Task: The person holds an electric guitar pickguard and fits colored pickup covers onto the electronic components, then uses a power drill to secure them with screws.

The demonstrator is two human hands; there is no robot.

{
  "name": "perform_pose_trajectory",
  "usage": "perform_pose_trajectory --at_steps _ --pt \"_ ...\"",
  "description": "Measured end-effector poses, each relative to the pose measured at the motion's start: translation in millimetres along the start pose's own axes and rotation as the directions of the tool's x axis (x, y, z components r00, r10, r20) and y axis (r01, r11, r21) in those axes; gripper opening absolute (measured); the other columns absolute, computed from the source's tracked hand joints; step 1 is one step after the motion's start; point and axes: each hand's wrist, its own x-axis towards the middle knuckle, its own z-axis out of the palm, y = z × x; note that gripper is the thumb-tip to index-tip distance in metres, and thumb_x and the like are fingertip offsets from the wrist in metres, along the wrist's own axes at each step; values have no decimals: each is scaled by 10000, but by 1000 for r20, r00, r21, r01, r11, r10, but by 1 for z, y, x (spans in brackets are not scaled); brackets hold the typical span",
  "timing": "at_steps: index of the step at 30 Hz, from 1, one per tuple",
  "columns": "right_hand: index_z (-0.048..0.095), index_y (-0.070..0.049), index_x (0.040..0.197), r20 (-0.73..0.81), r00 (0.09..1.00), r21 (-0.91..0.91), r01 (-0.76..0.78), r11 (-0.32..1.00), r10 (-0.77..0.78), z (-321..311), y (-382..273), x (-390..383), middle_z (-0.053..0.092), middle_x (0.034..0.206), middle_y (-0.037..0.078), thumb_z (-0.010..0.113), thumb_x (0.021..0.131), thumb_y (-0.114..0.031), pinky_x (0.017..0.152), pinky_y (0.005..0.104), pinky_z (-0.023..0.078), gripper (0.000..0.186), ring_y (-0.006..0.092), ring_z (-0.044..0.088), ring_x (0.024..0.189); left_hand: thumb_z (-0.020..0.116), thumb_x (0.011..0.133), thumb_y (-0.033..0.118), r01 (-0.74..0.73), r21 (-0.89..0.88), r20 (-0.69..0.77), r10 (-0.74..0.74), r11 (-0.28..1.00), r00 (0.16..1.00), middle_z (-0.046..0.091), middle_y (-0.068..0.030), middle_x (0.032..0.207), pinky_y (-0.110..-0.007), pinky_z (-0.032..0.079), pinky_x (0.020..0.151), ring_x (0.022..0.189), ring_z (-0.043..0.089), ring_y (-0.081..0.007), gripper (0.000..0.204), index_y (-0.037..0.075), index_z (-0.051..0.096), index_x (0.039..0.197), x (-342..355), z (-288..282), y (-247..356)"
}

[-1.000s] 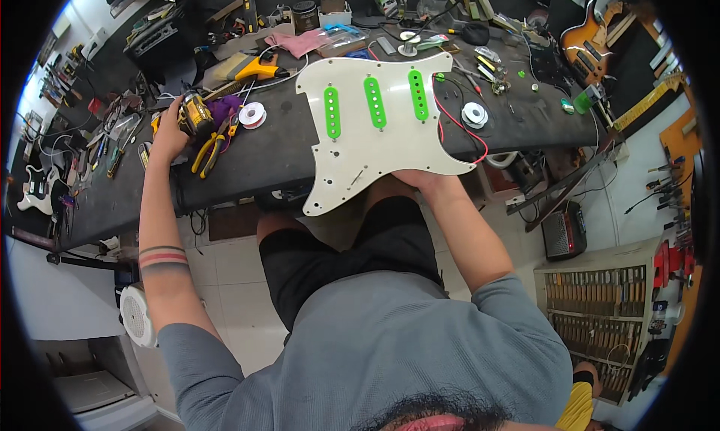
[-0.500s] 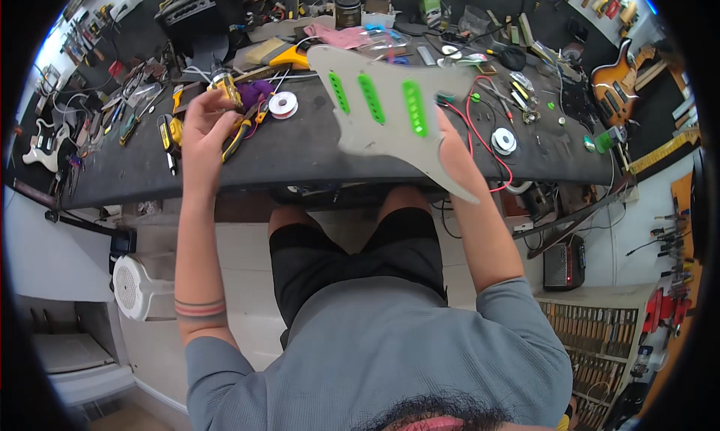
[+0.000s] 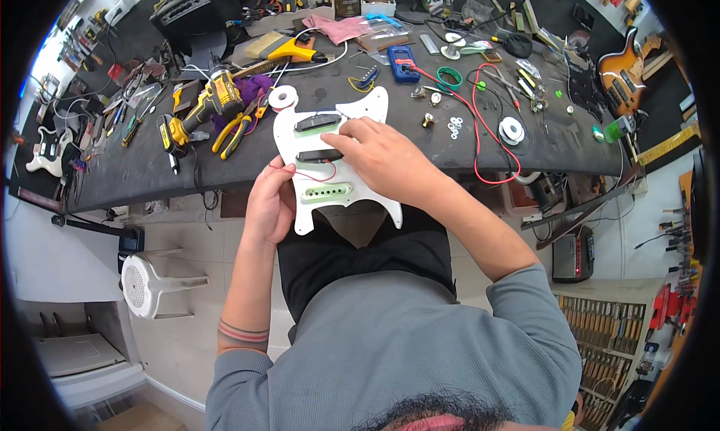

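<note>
A white guitar pickguard is held over the bench's front edge and my lap, its back side up. Two black-wound guitar pickups sit in its upper and middle slots. A green-tinted cover with a row of holes fills the lowest slot. My left hand is closed on the pickguard's left edge, a thin red wire running by its fingertips. Over the upper right part lies my right hand, thumb and fingers bent together beside the two pickups; whatever is between its fingertips is hidden.
On the bench to the left lie a yellow cordless drill, yellow-handled pliers and a solder spool. Beyond the pickguard are a loose pickup and a blue multimeter. Red cable loops at right, near another spool.
The pickguard has been turned over from its green-covered front to its back and brought lower and nearer. My left hand has moved right onto its edge; my right hand now lies over it.
</note>
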Motion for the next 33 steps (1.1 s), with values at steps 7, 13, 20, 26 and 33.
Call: perform_pose_trajectory --at_steps 7,13,20,26,33 --pt "560 -63 1444 70 767 646 -522 557 637 -47 1 -123 677 1077 139 499 1014 44 956 333 529 447 211 685 846 493 1068 113 -56 74 -116 64 996 991 685 -181 1298 -399 597 989 1156 713 -251 387 -80 523 1402 -11 -25 -15" --pt "449 -1 1504 0 564 -1 -825 564 825 97 -2 -337 441 1556 235 530 1087 -250 1133 440 441 493 355 640 1218 519 1069 107 -7 137 -144 26 991 989 704 -165 1261 -357 614 942 1111 730 -223 369 -71 545 1391 -4 -18 -15" --pt "538 51 1449 332 118 435 -900 -41 936 115 14 -288 606 1437 233 502 1078 -359 1162 364 391 555 323 559 1354 518 1060 98 -61 107 -115 73 992 991 730 -166 1215 -332 596 945 1061 743 -204 351 -99 572 1345 5 -16 -2" --pt "616 38 1270 400 578 561 -768 308 711 58 7 -199 612 1360 211 468 968 41 1085 357 473 337 303 629 1280 486 1063 121 -81 15 -132 82 997 988 731 -171 1214 -313 589 931 1048 745 -192 369 -98 577 1346 -1 -12 6" --pt "654 15 1121 193 797 412 -595 690 572 30 -5 -164 626 1206 145 417 777 213 942 360 524 462 305 679 1104 484 1081 165 -77 -37 -255 65 996 965 755 -99 1047 -258 593 653 807 743 -141 345 -50 604 1322 -7 -6 16"
